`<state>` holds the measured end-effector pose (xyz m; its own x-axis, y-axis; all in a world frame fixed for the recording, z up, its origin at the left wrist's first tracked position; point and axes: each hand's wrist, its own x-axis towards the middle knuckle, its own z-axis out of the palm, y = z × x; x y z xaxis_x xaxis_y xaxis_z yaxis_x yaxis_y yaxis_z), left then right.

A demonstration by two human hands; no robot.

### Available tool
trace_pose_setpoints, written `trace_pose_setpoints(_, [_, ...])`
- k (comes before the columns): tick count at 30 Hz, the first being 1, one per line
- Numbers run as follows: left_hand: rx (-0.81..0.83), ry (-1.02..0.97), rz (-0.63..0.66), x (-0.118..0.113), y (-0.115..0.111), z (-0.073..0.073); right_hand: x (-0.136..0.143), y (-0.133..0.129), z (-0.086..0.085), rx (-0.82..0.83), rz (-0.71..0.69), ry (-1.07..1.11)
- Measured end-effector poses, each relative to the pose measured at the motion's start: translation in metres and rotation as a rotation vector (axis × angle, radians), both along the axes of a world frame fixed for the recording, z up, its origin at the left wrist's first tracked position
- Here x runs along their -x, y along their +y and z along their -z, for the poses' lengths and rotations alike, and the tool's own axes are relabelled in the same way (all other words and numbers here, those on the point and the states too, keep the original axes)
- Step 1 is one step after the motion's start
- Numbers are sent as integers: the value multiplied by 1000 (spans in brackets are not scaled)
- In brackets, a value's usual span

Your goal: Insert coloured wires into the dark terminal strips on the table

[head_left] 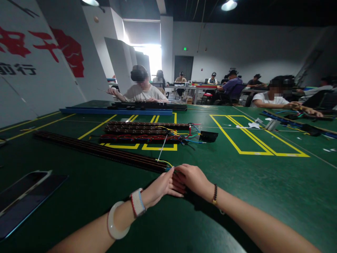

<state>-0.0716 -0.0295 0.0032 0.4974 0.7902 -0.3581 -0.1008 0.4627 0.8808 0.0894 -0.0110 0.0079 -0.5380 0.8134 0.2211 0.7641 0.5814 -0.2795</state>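
Observation:
A long dark strip (pixel 105 152) with copper-coloured lines lies slantwise on the green table, its near end by my hands. Yellow and blue wires (pixel 168 164) come out of that end. The thumb and forefinger of my left hand (pixel 164 186) close on the wire ends, with its other fingers stretched out below. My right hand (pixel 194 178) bends its fingers in against the same spot, meeting the left fingertips; the exact tips of the wires are hidden there. A white cable tie (pixel 162 149) sticks up from the strip near its wired end.
Behind the strip lies a bundle of similar strips (pixel 137 131) with coloured wires and a black connector piece (pixel 209 136). A phone (pixel 31 200) lies at left. Across the table (pixel 263 196) a co-worker (pixel 143 88) sits behind a blue rail (pixel 116 111); another person (pixel 273 98) works at right.

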Motion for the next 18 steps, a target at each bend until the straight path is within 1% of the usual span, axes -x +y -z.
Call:
trace_pose_setpoints(3, [61,-133,-47,0,1,0,1,-5,-2,-169,-108,-232])
trace_pose_setpoints(5, [101,-212,-89,0,3,3,4,-9,-2,-263,-153,-320])
trace_pose_setpoints(7, [151,-259,-113,0,5,7,8,-12,0,-308,-158,-365])
trace_pose_setpoints(10, [219,-287,-127,-1,7,11,15,-19,3,-300,-116,-368])
trace_pose_setpoints(12, [242,-296,-134,-2,7,12,17,-24,0,-273,-75,-344])
trace_pose_setpoints(14, [249,-307,-148,-2,8,13,16,-27,-8,-236,-54,-306])
trace_pose_setpoints(18, [243,-328,-157,-1,8,13,8,-25,-33,-162,-37,-228])
